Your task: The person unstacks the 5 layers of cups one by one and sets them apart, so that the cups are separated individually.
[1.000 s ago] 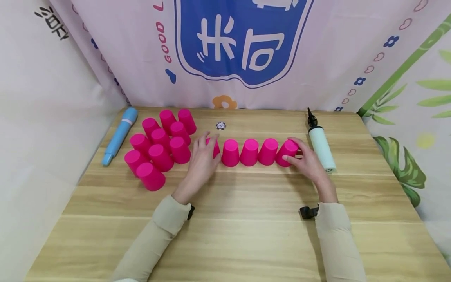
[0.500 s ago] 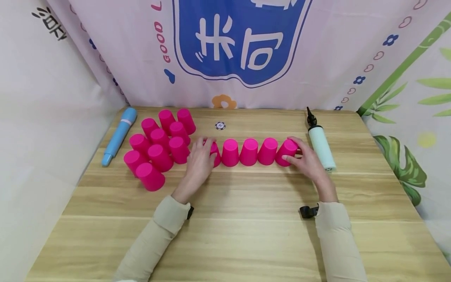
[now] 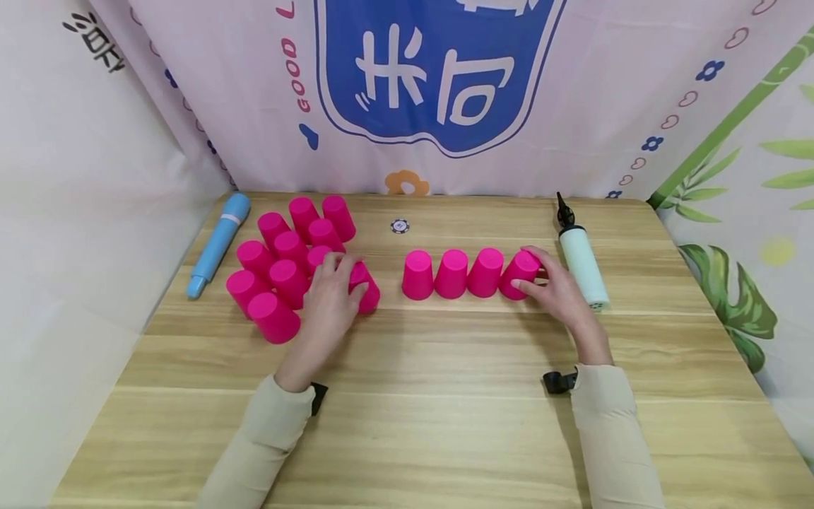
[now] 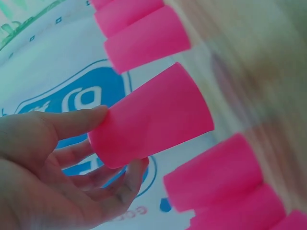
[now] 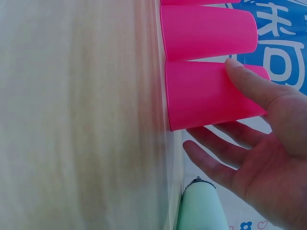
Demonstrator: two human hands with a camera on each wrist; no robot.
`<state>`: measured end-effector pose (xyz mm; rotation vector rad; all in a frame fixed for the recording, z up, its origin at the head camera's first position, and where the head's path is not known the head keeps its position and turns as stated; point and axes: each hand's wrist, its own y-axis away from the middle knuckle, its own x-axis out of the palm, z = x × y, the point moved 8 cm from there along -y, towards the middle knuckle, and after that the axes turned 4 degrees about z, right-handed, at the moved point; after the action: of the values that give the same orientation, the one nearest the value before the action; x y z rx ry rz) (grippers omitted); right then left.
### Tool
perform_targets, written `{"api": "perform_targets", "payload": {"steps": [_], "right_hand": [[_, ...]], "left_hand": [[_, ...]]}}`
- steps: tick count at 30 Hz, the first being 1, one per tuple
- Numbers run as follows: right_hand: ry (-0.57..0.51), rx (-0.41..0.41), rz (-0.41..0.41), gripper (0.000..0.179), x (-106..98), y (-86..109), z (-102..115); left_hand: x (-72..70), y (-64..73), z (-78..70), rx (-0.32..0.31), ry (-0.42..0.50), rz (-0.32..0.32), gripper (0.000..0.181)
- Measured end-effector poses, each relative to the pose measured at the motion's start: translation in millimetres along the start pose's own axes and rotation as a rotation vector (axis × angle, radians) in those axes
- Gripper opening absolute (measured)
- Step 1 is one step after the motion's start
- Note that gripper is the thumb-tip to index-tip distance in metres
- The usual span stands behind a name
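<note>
My left hand [image 3: 326, 305] pinches an upside-down pink cup [image 3: 371, 300] between thumb and fingers, near the right side of a cluster of similar cups [image 3: 274, 319]. The left wrist view shows this held cup [image 4: 156, 115] with the thumb on one side and fingertips on the other, its wide rim facing the table. At the right end of a short row, my right hand [image 3: 556, 291] holds another upside-down pink cup [image 3: 518, 276]. Its thumb lies on the near side of that cup [image 5: 206, 96] in the right wrist view, the other fingers behind. Three cups [image 3: 451, 276] stand beside it.
A light green hand pump [image 3: 581, 265] with a black nozzle lies right of the row. On the far left lies a blue pump-like tube [image 3: 219, 244]. A small round chip [image 3: 399, 226] rests towards the back of the wooden table [image 3: 445, 424], before a printed curtain [image 3: 254, 141].
My left hand has taken the leftmost cup out of the row and carried it left, towards the cluster, widening the gap. My right hand stays at the rightmost cup.
</note>
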<state>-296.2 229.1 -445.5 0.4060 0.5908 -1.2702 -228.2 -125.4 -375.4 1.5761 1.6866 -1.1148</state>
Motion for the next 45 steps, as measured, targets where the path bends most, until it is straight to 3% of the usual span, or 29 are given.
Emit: {"api": "perform_targets", "payload": {"steps": [4,13,21,30,45], "right_hand": [[0.006,0.005,0.005,0.067,0.2,0.4,-0.5],[0.009,0.001,0.009,0.067,1.8,1.3,-0.8],[-0.011,0.011,0.004,0.066,-1.5,-0.5,-1.1],[-0.01,0.002,0.009,0.066,-0.3,-0.6,-1.4],[-0.005,0.006,0.007,0.066,-0.9,0.5,-0.4]], "left_hand": [[-8.4,6.2,4.2,-0.006,-0.025,0.03,0.05],[-13.2,14.0,19.0,-0.061,-0.08,0.148,0.057],[-26.6,20.6,31.5,-0.065,-0.096,0.138,0.054],[-25.7,25.5,44.8,-0.098,-0.114,0.16,0.052],[-22.3,25.0,52.0,-0.122,-0.151,0.226,0.05]]}}
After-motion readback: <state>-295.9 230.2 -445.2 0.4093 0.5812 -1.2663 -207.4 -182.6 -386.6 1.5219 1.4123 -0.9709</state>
